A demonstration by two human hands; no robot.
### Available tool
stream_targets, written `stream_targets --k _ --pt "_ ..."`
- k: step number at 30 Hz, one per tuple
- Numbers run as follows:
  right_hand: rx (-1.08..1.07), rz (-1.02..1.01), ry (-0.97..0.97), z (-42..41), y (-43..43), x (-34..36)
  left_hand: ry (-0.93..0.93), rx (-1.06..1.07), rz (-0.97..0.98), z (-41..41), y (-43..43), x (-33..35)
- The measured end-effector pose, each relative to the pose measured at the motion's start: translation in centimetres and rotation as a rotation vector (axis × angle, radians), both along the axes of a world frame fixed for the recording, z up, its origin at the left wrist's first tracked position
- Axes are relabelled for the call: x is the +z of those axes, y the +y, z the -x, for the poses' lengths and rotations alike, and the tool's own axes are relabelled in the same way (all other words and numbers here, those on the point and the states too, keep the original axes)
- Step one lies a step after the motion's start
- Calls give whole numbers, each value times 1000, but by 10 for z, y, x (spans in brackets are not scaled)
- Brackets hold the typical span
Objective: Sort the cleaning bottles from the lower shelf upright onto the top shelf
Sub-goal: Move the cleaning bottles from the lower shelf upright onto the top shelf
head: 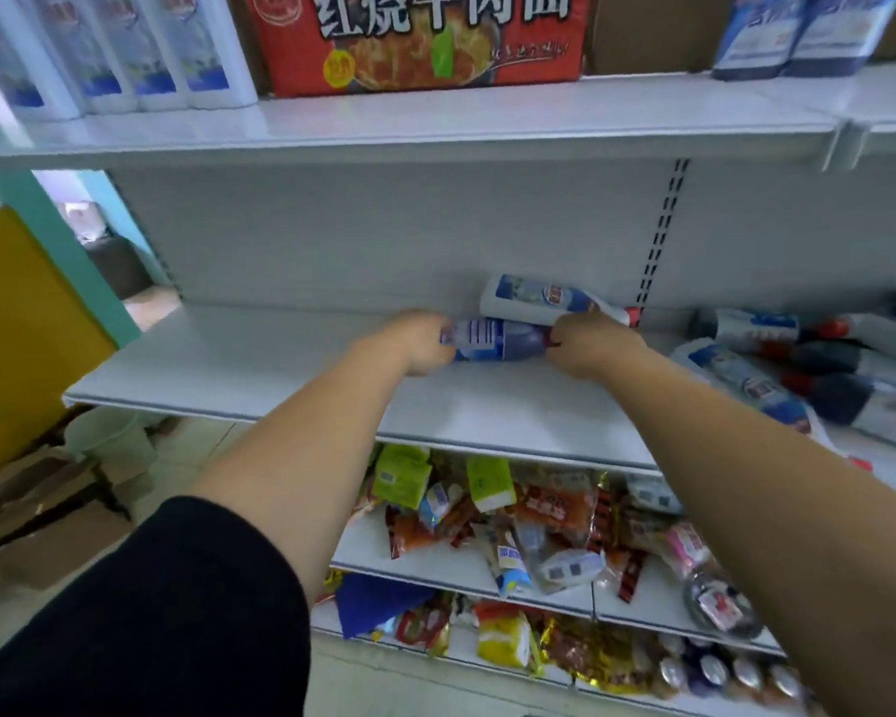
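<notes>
Blue bottle (pixel 497 340) lies on its side on the lower shelf (pixel 280 364), a white board, towards its far edge. Both hands hold it. The left hand (pixel 420 344) has its fingers curled round the left end. The right hand (pixel 588 346) has its fingers curled round the right end, where a bit of red shows. A black sleeve (pixel 151 613) covers the left upper arm.

Just behind lies a white bottle (pixel 544 298), also on its side, against the grey back panel (pixel 332 235). Farther right on the same level, a pile of bottles (pixel 797 364) lies flat, white and dark blue with red caps.

The top shelf (pixel 487 121), white too, carries a row of white bottles (pixel 125 49) standing upright at the left, a red box (pixel 415 38) with a noodle picture in the middle, and two blue-and-white containers (pixel 797 33) at the right.

Under the lower shelf, two more shelves hold loose snack packets (pixel 513 514) in many colours.

To the left of the unit stand a teal post (pixel 58 240) and a yellow panel (pixel 16 323). Cardboard boxes (pixel 47 509) lie blurred on the pale floor (pixel 187 458) below them.
</notes>
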State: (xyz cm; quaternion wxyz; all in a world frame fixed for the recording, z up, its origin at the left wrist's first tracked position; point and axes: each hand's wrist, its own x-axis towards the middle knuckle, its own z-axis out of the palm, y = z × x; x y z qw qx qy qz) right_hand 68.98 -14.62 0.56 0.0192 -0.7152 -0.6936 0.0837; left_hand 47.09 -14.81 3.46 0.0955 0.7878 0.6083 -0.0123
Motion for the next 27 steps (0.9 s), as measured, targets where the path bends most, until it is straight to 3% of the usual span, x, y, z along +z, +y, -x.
stream_targets --k 10,14,17,22,24,27 --pt "-238 12 144 11 11 -24 -83 -131 82 3 66 -37" --pt "-441 56 693 13 31 -21 -95 -117 74 -9 86 -49" --pt "-640 -38 889 10 54 -23 -36 -108 50 -16 104 -55" --pt "-935 -59 1470 25 79 -28 138 -123 75 -19 126 -54" --pt "-1032 -151 1629 30 89 -34 104 -136 113 -20 130 -53" --pt "-1144 -261 1835 31 100 -38 -93 -146 196 -18 133 -57"
